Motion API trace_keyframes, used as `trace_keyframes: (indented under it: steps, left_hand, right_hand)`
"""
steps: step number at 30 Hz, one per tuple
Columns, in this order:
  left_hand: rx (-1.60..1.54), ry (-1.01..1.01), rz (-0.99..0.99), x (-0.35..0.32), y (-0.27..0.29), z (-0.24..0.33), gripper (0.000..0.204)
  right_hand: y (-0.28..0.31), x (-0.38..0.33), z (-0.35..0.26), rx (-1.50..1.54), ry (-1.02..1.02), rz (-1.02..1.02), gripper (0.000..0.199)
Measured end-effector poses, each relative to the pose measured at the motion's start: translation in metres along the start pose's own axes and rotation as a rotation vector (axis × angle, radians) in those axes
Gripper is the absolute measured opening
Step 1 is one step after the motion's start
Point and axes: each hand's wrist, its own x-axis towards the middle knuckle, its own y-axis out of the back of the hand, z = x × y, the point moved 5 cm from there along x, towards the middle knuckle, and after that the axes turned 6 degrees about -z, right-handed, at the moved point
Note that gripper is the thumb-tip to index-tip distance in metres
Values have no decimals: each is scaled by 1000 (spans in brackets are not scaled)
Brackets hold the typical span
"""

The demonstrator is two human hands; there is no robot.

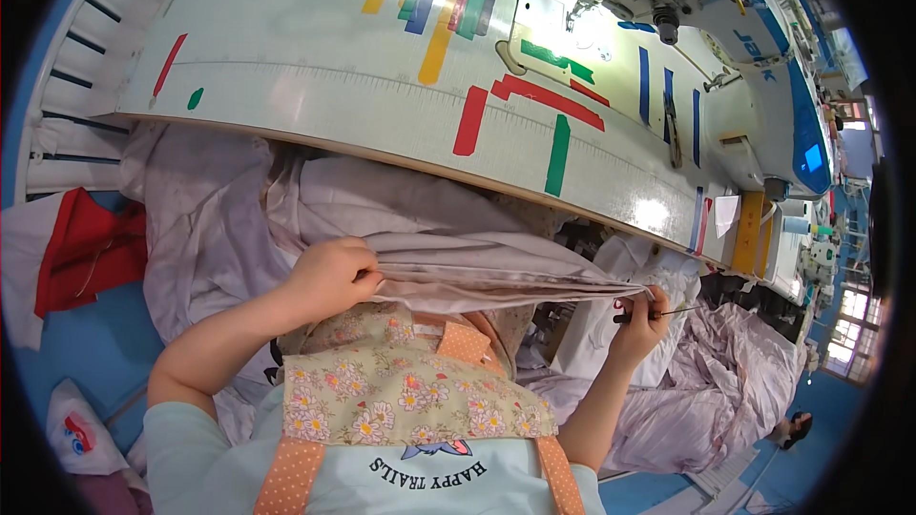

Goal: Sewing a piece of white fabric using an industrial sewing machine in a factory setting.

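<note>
A length of pale lilac fabric [496, 267] is being held taut below the front edge of the table [315, 86], stretched between both hands across the lap. The left hand [334, 272] is closed in a fist around a gathered fold of the cloth. The right hand [641, 317] is pinched shut on the far end of the folded edge, and a thin dark tool [658, 312], seemingly small snips or a pick, is gripped in the same fingers. More of the fabric is heaped under the table and spills to the floor on the right. A floral apron [401, 391] is worn over the lap, beneath the stretched edge. The sewing machine [706, 0] stands untouched at the far right of the table, whose top is marked with coloured tape strips [448, 0].

The step in hand is judged to be trimming or checking along the folded edge. For the next move, tension would need to be kept from the left while the tool tip is brought precisely to the edge.
</note>
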Motion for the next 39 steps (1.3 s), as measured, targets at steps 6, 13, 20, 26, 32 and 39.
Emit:
trace_keyframes:
  steps: [6, 13, 20, 26, 32, 39]
  left_hand:
    - [-265, 61, -2, -4, 8, -10, 9]
    - [-79, -316, 72, -5, 7, 2, 10]
    - [-53, -152, 23, -9, -8, -3, 8]
    - [-4, -11, 49, 2, -15, -10, 24]
    - [-11, 26, -118, 0, -20, -9, 28]
    - [27, -86, -135, -4, -15, 4, 25]
  right_hand:
    - [2, 0, 6, -17, 0, 10, 15]
    - [5, -2, 9, -20, -4, 26, 15]
    - [6, -10, 6, -61, -12, 11, 12]
    - [6, -13, 5, -75, -4, -10, 10]
    - [7, -15, 6, -72, 3, -10, 11]
    - [10, -15, 9, -76, -1, 11, 13]
